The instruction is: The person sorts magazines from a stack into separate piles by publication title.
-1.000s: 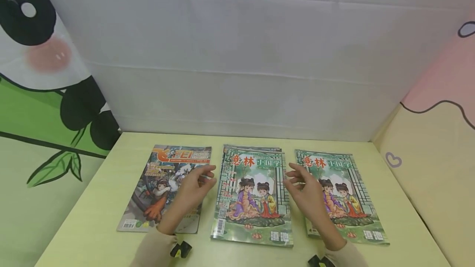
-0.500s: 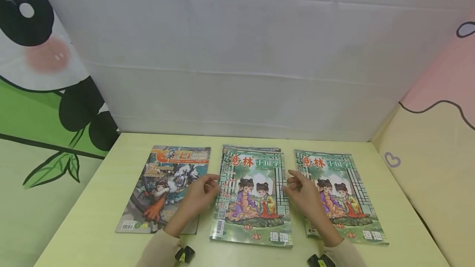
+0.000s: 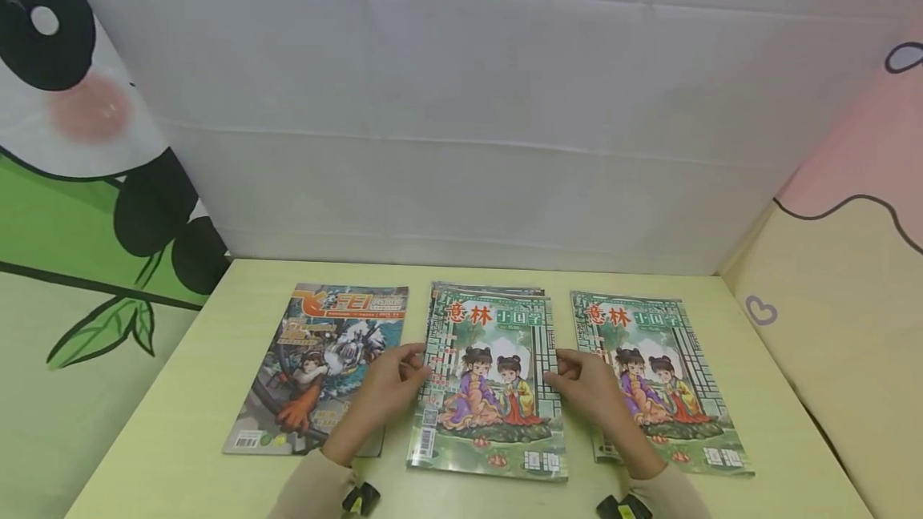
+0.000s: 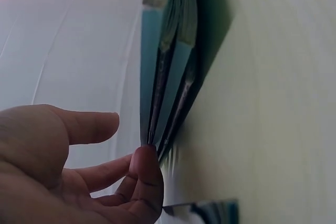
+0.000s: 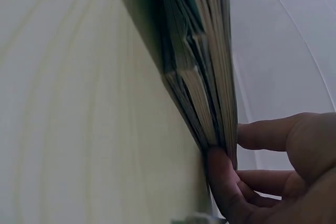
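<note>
Pale yellow tabletop against creased whitish backdrop.

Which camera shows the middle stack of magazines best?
The head view, because there the middle stack lies face up and almost unobstructed. The left wrist view shows only part of one side, close up; the right wrist view, part of the opposite side.

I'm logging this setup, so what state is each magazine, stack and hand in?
Left magazine: closed, flat
Middle stack: closed, edges uneven
Right stack: closed, lower layer showing at near left corner
Left hand: touching middle stack's left edge, thumb off it
Right hand: touching middle stack's right edge
</note>
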A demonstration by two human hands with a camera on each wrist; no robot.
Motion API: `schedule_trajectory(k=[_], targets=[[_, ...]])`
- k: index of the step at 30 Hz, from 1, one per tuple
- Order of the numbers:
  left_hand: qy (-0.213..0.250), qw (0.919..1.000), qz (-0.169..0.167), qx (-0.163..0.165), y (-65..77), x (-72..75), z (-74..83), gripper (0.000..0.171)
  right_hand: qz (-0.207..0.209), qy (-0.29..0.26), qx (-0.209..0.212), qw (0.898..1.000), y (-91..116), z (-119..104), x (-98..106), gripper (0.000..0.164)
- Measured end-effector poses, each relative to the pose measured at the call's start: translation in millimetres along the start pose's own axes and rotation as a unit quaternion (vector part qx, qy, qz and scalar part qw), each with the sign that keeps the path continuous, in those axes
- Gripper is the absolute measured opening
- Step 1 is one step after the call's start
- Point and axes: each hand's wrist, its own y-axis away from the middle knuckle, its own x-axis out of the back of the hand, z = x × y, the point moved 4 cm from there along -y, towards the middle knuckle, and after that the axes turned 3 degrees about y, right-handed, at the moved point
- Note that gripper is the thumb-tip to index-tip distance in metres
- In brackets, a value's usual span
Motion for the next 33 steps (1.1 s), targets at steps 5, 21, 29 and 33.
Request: schedule_trajectory(k=[5, 21, 29, 33], targets=[[0.006, 0.9999, -0.006, -0.01, 2.9, -0.8, 3.8, 0.045, -0.006, 0.003, 0.002, 1.0, 0.2, -0.1, -1.2, 0.051], [0.029, 0.9995, -0.007, 0.006, 5.1, 2.7, 7.7, 0.048, 0.007, -0.004, 0.009, 1.0, 4.5, -10.5, 5.2, 0.053], [0.041, 0.999, 0.003, 0.021, 5.3, 2.5, 10.8, 0.049, -0.009, -0.032, 0.0, 0.999, 5.5, -15.7, 6.9, 0.056], [0.036, 0.9989, 0.009, 0.028, 4.6, 2.7, 10.8, 0.054, -0.017, -0.045, -0.005, 0.999, 6.3, -15.4, 5.6, 0.057]])
